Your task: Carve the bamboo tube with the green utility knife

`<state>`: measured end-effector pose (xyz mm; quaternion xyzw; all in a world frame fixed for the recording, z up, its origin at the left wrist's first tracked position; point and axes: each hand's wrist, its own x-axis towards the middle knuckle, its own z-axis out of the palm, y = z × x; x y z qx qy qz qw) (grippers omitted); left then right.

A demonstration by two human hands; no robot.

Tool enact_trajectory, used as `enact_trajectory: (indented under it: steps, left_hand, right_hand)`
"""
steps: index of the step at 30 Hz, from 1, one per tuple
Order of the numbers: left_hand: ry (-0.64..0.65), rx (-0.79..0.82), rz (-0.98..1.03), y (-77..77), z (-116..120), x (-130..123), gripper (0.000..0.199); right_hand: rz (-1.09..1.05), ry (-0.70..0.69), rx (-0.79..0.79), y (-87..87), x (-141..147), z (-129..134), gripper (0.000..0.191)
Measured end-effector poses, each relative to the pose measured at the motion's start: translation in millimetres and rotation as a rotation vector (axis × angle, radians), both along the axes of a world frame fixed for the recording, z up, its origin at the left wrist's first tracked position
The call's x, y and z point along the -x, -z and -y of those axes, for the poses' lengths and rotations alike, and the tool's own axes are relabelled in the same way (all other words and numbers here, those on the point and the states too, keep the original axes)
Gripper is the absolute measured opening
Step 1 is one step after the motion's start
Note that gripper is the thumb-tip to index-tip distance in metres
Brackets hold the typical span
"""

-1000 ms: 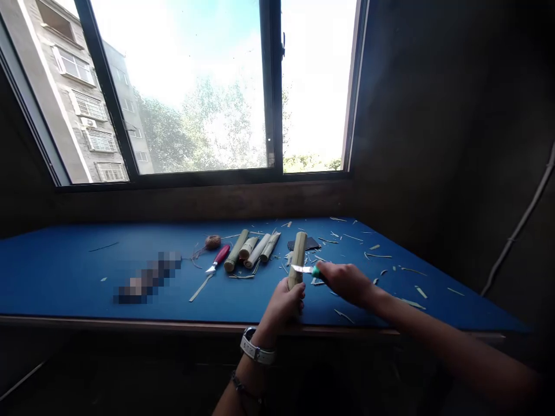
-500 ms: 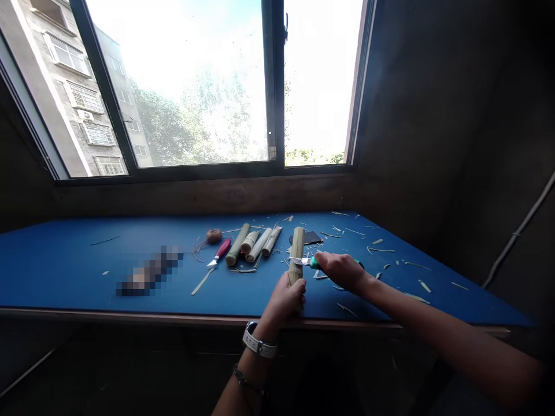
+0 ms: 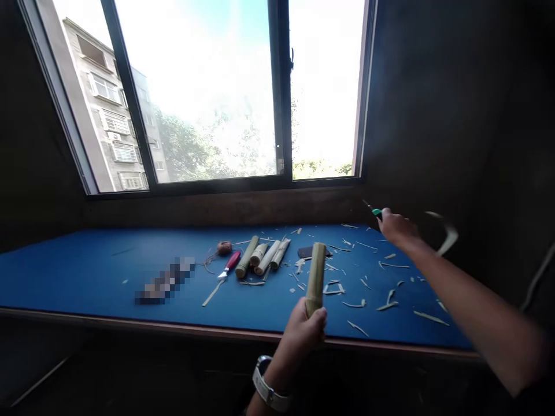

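The left hand [image 3: 301, 336] is clenching a bamboo section [image 3: 315, 277] upright at the table's near edge, steadying it, while the right hand [image 3: 395, 226] is gripping a green-handled knife [image 3: 377, 212] tightly, holding it up at far right, well apart from the bamboo, above the blue table [image 3: 78, 271].

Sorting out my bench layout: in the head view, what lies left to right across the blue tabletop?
Ball of twine, red-handled craft knife, cut bamboo sections, bamboo tube in the left hand, green-handled knife in the right hand.

Bamboo section [image 3: 315, 280]: smooth, faintly glossy. Green knife handle [image 3: 377, 212]: plastic. Red knife handle [image 3: 233, 261]: glossy. Tabletop [image 3: 87, 260]: matt blue.
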<state>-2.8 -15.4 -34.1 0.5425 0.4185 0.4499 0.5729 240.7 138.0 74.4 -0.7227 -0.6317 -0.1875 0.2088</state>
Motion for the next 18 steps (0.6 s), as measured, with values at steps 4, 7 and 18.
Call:
enact_trajectory:
  steps: [4,7,18]
  left_hand:
    - [0.048,-0.106,0.000,-19.9,-8,2,0.031]
    - [0.025,-0.115,-0.023,-25.7,-26,6,0.030]
    - [0.001,-0.081,-0.104,-10.8,-45,6,0.027]
  right_hand:
    - [0.011,-0.121,0.034,11.2,-2,13,0.030]
    - [-0.012,-0.432,0.021,41.6,23,43,0.031]
    - [0.265,-0.796,-0.100,90.6,58,66,0.029]
